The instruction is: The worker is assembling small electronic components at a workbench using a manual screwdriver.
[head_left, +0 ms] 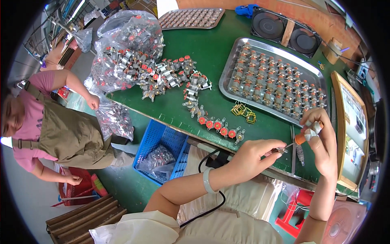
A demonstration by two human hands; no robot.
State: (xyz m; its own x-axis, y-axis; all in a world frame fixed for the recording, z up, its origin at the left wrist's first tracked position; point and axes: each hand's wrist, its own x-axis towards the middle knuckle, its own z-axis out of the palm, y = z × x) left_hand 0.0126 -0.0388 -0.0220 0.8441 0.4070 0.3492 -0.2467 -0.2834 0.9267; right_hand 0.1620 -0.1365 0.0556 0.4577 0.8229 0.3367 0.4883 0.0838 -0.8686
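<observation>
The small metal part (279, 151) sits between the thumb and fingertips of my left hand (252, 159), pinched almost closed on it; any marking there is too small to read. My right hand (325, 151) is curled around the orange handle of a screwdriver (300, 139), its shaft pointing at the part; whether they touch I cannot tell. Left of my fingers runs a row of red-topped parts (217, 125) on the green table (203, 42). Beyond lies a filled metal tray (224, 79); rightward, a framed picture board (352, 134).
</observation>
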